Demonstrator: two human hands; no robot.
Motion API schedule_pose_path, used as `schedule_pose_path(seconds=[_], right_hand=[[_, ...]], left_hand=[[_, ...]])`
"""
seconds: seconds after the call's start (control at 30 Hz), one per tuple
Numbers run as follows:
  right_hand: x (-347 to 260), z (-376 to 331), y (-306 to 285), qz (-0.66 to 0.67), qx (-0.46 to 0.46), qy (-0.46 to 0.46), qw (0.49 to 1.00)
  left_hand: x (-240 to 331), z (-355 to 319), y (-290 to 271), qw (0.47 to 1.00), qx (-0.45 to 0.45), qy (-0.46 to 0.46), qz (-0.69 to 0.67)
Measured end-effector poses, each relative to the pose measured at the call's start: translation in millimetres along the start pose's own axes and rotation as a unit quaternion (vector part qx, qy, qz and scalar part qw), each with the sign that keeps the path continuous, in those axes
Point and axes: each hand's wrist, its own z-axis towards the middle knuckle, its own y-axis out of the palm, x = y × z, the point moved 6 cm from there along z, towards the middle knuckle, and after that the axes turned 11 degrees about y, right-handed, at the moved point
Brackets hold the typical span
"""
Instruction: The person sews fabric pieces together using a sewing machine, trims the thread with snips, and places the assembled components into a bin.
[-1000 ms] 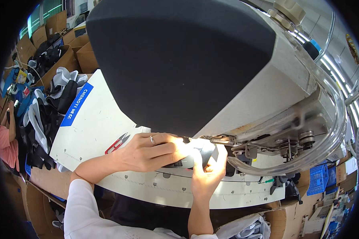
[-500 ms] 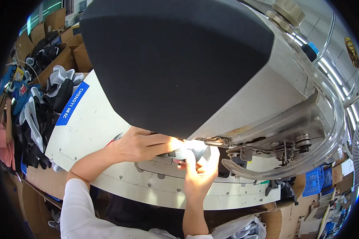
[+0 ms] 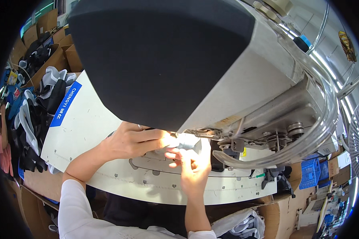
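A large sewing machine head [image 3: 159, 59], black and metal, fills the upper middle. Under its left end, in a bright lamp glow, is a small grey piece of fabric [image 3: 187, 142]. My left hand [image 3: 132, 140] pinches the piece's left side, fingers closed and pointing right. From below, my right hand [image 3: 195, 171] grips it between thumb and forefinger, its other fingers loosely curled. The needle and the exact contact of the fingertips are lost in glare and behind the machine head.
A white machine table [image 3: 155, 187] with a marked edge curves beneath my hands. Black and grey fabric pieces [image 3: 30, 127] are heaped at the left, with cardboard boxes behind. A clear curved tube [image 3: 275, 161] loops round the machine's right. Bagged grey pieces [image 3: 245, 225] sit lower right, near blue crates [image 3: 309, 174].
The whole view has shifted slightly, so the machine sits further left. My hands stay together at the fabric; my right thumb and fingers have drawn closer to my left fingertips.
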Motion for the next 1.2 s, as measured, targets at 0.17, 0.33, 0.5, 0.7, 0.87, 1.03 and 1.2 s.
schedule_pose_path(seconds=[0.17,0.33,0.5,0.7,0.87,1.03,1.2], right_hand=[[-22,1,-30,-0.247,0.169,-0.227,0.927],[-20,11,-34,-0.325,0.137,-0.336,0.873],[-16,17,-25,-0.298,0.094,-0.344,0.885],[-25,16,-27,-0.342,0.115,-0.371,0.856],[-52,9,-17,-0.313,0.101,-0.456,0.827],[-49,13,-20,-0.281,0.102,-0.432,0.851],[-40,15,-25,-0.261,0.102,-0.404,0.871]], left_hand=[[1,0,4,1.000,-0.004,-0.005,-0.002],[1,-6,9,1.000,-0.004,-0.017,-0.001],[12,2,13,0.997,0.057,-0.030,0.052],[13,-2,19,0.987,0.127,-0.096,0.033],[16,-8,20,0.991,0.088,-0.048,0.087],[13,-8,17,0.993,0.079,0.013,0.087],[2,-9,16,0.998,0.035,-0.036,-0.028]])
